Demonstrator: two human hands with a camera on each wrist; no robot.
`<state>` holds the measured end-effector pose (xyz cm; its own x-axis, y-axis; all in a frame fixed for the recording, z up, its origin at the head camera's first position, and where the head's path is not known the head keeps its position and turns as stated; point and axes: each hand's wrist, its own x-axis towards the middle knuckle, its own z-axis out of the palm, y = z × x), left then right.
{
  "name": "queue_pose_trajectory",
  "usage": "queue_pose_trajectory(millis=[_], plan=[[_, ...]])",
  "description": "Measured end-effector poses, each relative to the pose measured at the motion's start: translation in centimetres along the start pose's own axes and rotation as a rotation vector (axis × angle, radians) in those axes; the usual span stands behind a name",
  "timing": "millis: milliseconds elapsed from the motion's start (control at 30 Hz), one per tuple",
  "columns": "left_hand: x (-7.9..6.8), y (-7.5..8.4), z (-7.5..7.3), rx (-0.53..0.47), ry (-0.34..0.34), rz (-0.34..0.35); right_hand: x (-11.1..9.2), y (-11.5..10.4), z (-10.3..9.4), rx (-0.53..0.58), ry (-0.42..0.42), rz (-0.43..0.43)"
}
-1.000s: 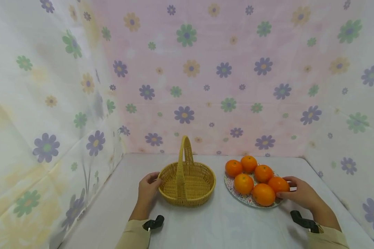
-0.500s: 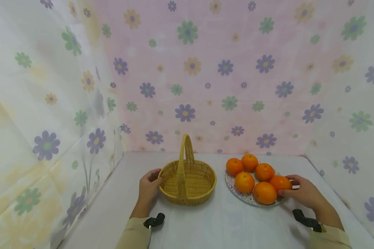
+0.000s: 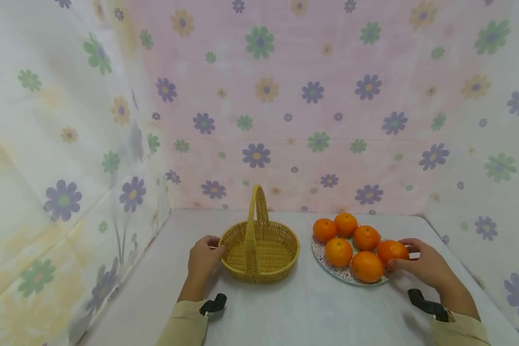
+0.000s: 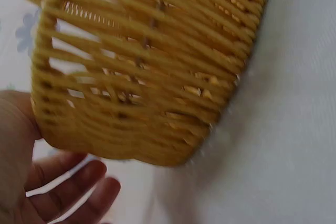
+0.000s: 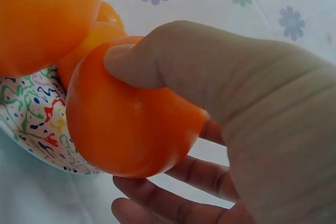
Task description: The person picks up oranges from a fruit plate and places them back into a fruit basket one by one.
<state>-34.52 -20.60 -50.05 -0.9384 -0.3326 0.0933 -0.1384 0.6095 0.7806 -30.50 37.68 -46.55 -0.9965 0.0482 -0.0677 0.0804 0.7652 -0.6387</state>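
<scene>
Oranges (image 3: 339,252) can be counted in full only in the head view: there are six, five of them on a plate (image 5: 47,129) and one at the right hand (image 3: 425,262). The same view gives also the whole basket (image 3: 259,278) with its tall handle (image 3: 250,235), standing on the white counter (image 3: 281,312) and well apart from the plate. In the right wrist view one sees what is small from above: the plate bears green, red, blue and yellow marks. The left wrist view shows the gaps in the weave of the basket, and the bent fingers (image 4: 68,187) of the left hand (image 3: 202,262) near its end (the tip of the thumb is hidden there).

The grip of the right hand pinches the sixth orange (image 5: 131,124), with the thumb on the upper side and the fingers below and behind. This orange lies between thumb and fingers, at the right edge of the plate, just beside the other oranges; whether it touches the plate, I cannot tell. The grip of the left hand pinches the basket at the left end of its rim, between thumb and first finger, while the other fingers hang loosely bent, apart from the weave.
</scene>
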Motion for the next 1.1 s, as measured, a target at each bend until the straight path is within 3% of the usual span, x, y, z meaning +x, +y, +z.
queue_pose_trajectory(millis=[133,267,400,667,1100], plan=[[-0.1,1.1,-0.7,0.173,0.004,0.014,-0.3,-0.3,-0.2,0.006,0.020,-0.013],[-0.1,2.1,-1.0,0.237,0.021,0.075,-0.6,-0.6,-0.4,-0.004,0.034,-0.024],[0.1,2.8,-0.9,0.248,0.026,0.106,-0.9,-1.0,-0.6,-0.001,0.049,-0.047],[0.3,3.0,-0.5,0.240,0.034,0.107,-1.3,-2.0,-1.3,0.021,0.099,-0.067],[0.1,2.6,-0.5,0.242,0.029,0.084,-2.2,-6.2,-0.8,0.106,0.209,-0.185]])
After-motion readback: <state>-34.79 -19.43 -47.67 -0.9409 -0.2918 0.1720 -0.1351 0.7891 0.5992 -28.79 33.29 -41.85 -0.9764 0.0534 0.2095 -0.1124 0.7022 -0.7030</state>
